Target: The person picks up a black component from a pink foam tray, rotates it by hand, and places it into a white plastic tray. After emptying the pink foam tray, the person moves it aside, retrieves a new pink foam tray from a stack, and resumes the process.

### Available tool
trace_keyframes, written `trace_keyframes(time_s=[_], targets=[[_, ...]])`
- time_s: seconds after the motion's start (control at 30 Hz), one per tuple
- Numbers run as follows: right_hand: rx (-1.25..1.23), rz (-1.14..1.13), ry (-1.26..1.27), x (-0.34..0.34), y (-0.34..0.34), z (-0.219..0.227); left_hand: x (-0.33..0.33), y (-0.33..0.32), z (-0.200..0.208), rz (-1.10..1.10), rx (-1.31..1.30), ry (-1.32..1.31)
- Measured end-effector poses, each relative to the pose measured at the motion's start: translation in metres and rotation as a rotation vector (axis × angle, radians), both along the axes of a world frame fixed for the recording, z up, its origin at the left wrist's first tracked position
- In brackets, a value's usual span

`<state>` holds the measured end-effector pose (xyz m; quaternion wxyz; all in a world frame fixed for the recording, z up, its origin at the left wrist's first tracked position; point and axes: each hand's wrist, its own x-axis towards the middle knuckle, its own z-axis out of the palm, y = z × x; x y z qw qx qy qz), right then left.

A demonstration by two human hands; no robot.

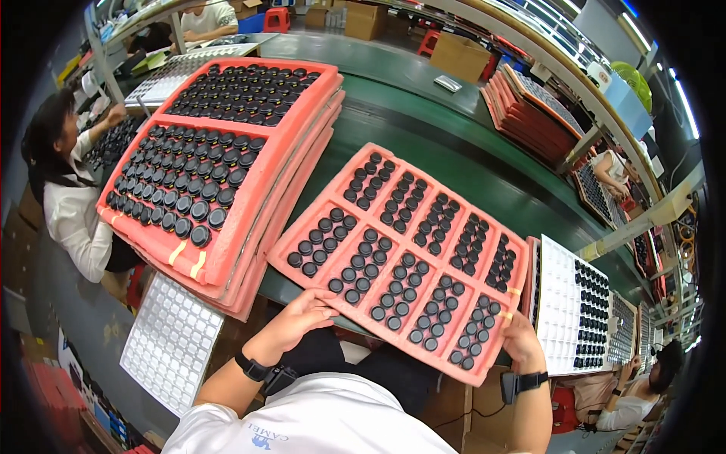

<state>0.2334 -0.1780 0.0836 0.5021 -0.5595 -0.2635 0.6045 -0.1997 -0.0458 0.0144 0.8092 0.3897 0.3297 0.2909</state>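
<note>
Compartmented tray [283, 253] between hands [305, 312], round parts [409, 259] in its compartments, tray stack [212, 125] left, long worktop [408, 121] behind

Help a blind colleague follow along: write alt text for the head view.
A person's left hand and right hand hold a pink tray of round black parts by its edges. A stack of pink trays stands at left; a green surface lies beyond.

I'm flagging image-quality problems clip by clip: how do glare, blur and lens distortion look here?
In the head view, a ceiling light burns out white, while the green work surface shows only a dull sheen; in the head view, edges bow and the rim falls black, but the left hand, right hand and pink tray look free of blur.
</note>
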Motion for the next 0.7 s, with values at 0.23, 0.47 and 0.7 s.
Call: trace_keyframes(time_s=[0.23, 0.47, 0.7], targets=[[0.170, -0.089, -0.160, 0.040, 0.052, -0.031, 0.024, 0.011, 0.004, -0.104, 0.023, 0.031], [0.009, -0.133, -0.700, -0.001, 0.025, -0.036, 0.022, 0.018, -0.003, -0.153, 0.276, 0.370], [0.031, -0.158, -1.231, -0.044, -0.018, -0.065, 0.026, 0.045, -0.010, 0.177, 1.417, 1.060]])
